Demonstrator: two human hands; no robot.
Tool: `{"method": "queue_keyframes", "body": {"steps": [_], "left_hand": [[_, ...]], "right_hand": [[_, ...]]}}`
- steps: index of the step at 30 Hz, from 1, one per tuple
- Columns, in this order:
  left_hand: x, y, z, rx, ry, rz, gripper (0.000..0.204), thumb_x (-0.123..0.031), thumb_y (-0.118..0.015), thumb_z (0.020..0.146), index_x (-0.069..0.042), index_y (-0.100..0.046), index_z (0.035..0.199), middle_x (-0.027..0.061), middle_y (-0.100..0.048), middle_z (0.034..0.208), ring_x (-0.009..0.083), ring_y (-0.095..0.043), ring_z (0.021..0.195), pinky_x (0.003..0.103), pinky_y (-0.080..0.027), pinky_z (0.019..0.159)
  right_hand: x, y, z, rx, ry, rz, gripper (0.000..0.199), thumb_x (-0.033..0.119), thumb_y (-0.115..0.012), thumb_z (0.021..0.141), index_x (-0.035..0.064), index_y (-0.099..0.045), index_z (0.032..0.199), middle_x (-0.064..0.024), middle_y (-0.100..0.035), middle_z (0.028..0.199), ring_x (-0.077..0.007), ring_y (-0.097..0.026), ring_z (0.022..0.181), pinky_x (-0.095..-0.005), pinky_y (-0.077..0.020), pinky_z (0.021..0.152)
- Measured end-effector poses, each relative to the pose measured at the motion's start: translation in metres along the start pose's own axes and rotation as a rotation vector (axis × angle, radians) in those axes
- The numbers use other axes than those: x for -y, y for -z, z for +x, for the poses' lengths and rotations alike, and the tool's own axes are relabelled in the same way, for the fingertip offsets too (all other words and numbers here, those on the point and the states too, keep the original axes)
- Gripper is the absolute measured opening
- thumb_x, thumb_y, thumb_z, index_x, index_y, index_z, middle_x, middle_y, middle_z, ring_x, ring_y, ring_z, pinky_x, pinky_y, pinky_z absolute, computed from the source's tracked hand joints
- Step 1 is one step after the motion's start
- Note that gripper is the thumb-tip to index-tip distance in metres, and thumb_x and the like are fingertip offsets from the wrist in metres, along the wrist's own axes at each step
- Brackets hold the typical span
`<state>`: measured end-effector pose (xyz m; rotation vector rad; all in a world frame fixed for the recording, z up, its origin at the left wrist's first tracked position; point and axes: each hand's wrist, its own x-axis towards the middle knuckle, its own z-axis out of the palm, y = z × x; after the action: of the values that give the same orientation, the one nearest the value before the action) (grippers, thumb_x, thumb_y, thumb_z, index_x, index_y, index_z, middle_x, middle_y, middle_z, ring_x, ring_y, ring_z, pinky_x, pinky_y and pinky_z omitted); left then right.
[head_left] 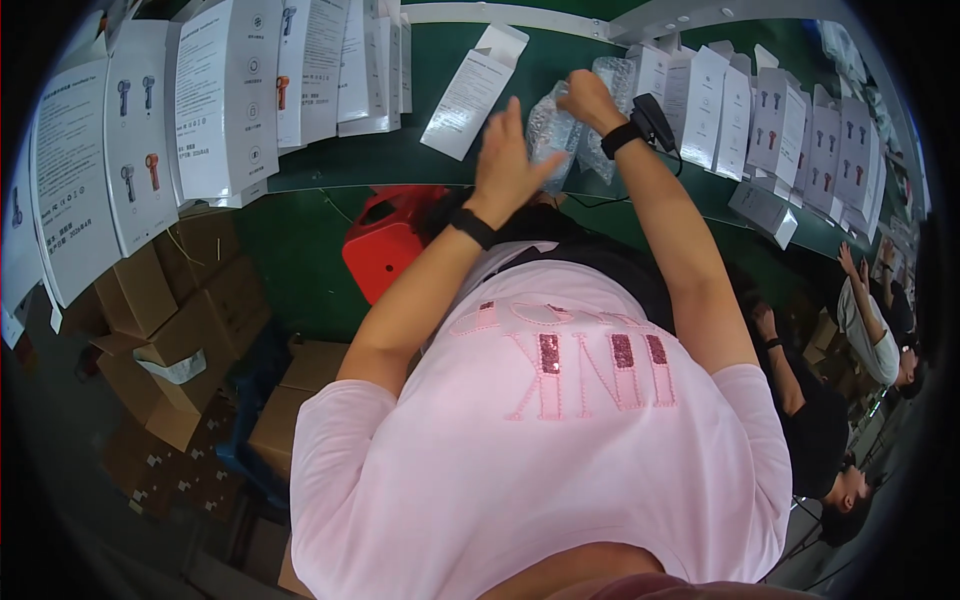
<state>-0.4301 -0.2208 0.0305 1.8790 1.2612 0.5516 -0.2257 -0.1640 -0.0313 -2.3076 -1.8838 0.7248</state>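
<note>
My left hand (508, 162) hovers above the near edge of the green table, its fingers spread and nothing in them. The fingers of my right hand (590, 100) are closed on the top of a clear bubble wrap bag (552, 138); what the bag holds, if anything, I cannot make out. A second piece of bubble wrap (612, 78) lies just beyond and beside that hand. To the left of my left hand, a white printed carton (468, 103) lies flat with its end flap raised.
White cartons (215, 110) stand in a row at the left, and more cartons (705, 105) at the right. A black box-shaped device (655, 122) with a cable sits by my right wristband. Below are a red stool (385, 245) and brown boxes (175, 350). Other people (825, 430) work at right.
</note>
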Motion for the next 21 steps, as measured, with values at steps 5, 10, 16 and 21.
{"method": "queue_keyframes", "body": {"steps": [5, 10, 16, 21], "left_hand": [[0.024, -0.044, -0.008, 0.230, 0.188, 0.126, 0.105, -0.039, -0.083, 0.064, 0.005, -0.028, 0.141, 0.0260, -0.051, 0.117, 0.0396, -0.051, 0.107, 0.044, -0.045, 0.093], [-0.018, 0.013, -0.004, 0.161, 0.233, -0.469, 0.088, -0.020, -0.074, 0.066, -0.002, -0.029, 0.139, 0.0261, -0.053, 0.122, 0.0377, -0.055, 0.112, 0.040, -0.045, 0.096], [-0.060, 0.100, -0.028, 0.280, 0.019, -0.909, 0.086, -0.010, -0.067, 0.067, 0.001, -0.030, 0.144, 0.0124, -0.049, 0.130, 0.0186, -0.048, 0.120, 0.032, -0.036, 0.103], [-0.082, 0.119, -0.037, 0.519, 0.187, -1.349, 0.092, -0.020, -0.069, 0.064, 0.001, -0.029, 0.145, 0.0111, -0.048, 0.134, 0.0195, -0.047, 0.123, 0.033, -0.035, 0.105]], "right_hand": [[0.041, 0.046, -0.032, -0.053, 0.101, 0.293, 0.018, 0.012, -0.064, 0.076, -0.0039, -0.065, 0.082, -0.0248, -0.065, 0.080, -0.0431, -0.063, 0.075, -0.0453, -0.0511, 0.069], [0.077, 0.110, -0.094, -0.081, 0.433, 0.330, 0.021, 0.013, -0.067, 0.085, -0.0002, -0.059, 0.099, -0.0162, -0.061, 0.101, -0.0310, -0.062, 0.072, -0.0340, -0.0494, 0.065], [0.112, 0.213, -0.150, -0.177, 0.744, 0.208, 0.024, 0.002, -0.069, 0.076, 0.0029, -0.061, 0.098, -0.0117, -0.060, 0.103, -0.0254, -0.061, 0.070, -0.0318, -0.0486, 0.062], [0.130, 0.236, -0.167, -0.360, 0.860, 0.175, 0.027, 0.003, -0.073, 0.072, 0.0019, -0.066, 0.098, -0.0131, -0.061, 0.094, -0.0216, -0.058, 0.067, -0.0280, -0.0471, 0.056]]}}
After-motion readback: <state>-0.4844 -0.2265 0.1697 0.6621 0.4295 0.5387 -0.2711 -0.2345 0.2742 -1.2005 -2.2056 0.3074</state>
